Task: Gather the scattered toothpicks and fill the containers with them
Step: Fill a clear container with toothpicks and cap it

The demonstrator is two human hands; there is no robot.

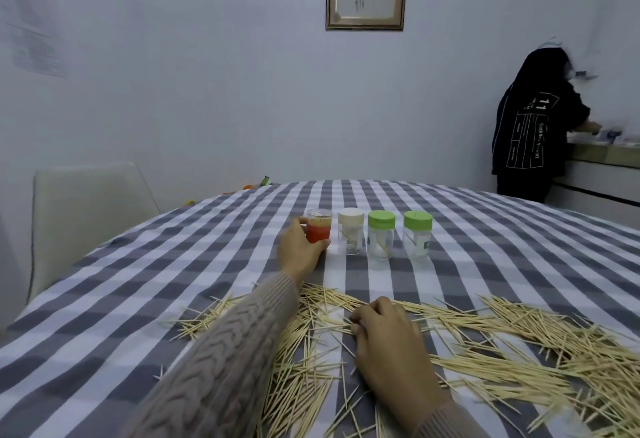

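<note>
While L hand (300, 253) round red container (318, 231), toothpicks (502, 340).

One camera sitting up on the person's head, looking forward and a bit down across the checked table (485, 236), staying close to the near edge, taking in a wide view, showing the wall (207, 91) far at the back

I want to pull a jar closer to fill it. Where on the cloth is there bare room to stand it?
Bare cloth lies between the jar row and the toothpicks, right of the left hand. The cloth left of the sleeve is also free. Around the right hand and to the near right, toothpicks crowd the cloth.
</note>
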